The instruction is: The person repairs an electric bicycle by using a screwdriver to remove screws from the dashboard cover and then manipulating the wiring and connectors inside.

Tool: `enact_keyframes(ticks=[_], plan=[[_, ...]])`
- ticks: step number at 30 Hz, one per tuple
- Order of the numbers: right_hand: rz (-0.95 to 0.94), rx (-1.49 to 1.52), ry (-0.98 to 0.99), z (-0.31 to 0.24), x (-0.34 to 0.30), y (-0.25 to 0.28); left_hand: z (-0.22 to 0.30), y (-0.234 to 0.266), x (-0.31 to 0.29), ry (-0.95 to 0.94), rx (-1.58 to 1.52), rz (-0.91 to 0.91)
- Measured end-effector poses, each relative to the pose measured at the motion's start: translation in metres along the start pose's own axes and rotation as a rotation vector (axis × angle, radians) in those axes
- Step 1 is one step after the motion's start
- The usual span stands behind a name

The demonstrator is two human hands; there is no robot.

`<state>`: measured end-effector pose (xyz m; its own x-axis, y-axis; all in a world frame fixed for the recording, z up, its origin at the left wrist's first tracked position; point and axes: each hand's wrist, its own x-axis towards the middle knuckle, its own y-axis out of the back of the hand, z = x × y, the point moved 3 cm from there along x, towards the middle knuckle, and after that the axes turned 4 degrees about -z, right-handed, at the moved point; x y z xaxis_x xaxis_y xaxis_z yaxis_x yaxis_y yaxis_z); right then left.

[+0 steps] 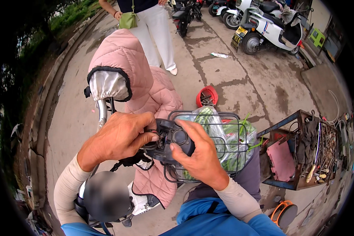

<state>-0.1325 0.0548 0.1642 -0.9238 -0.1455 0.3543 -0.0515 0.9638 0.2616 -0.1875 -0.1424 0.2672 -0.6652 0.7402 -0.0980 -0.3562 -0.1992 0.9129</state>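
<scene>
In the middle of the head view is a black plastic housing (177, 138) with a round raised part, over the side of a wire basket (234, 114). My right hand (204, 157) grips its right side, thumb and fingers around the round part. On its left, my left hand (120, 137) has thumb and forefinger pinched at a cavity with small dark parts; what lies between the fingertips is too small to tell. Clear bags of green vegetables (220, 131) fill the basket. Beside my left hand, a pink quilted cover (122, 51) hangs on a silver handlebar (102, 114).
A metal tool cart (299, 185) with tools and a pink case (281, 159) stands at right. Beyond the basket sits a red bowl (207, 96) of metal parts. A person in white trousers (157, 35) stands ahead; parked scooters (263, 31) line the back. An orange-framed stool (283, 214) is lower right.
</scene>
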Motion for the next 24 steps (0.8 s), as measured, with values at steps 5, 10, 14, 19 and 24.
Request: enact_keyframes(ticks=[5, 10, 14, 19, 24], plan=[[0.002, -0.013, 0.040, -0.0019, -0.0008, 0.0043, -0.0039, -0.0015, 0.0006, 0.070, -0.026, 0.051], [0.001, -0.002, -0.016, -0.0008, 0.0008, 0.0024, -0.0014, -0.0005, 0.0005, -0.028, 0.014, 0.016], [0.012, -0.036, 0.014, 0.0035, 0.0007, -0.0010, 0.0006, 0.0001, 0.0003, -0.101, 0.035, -0.033], [0.029, 0.046, -0.015, 0.0016, -0.0008, 0.0038, -0.0026, -0.0004, 0.0002, 0.036, -0.079, 0.005], [0.042, 0.040, -0.015, 0.0044, 0.0020, -0.0009, -0.0031, 0.0005, 0.0005, 0.032, -0.159, -0.015]])
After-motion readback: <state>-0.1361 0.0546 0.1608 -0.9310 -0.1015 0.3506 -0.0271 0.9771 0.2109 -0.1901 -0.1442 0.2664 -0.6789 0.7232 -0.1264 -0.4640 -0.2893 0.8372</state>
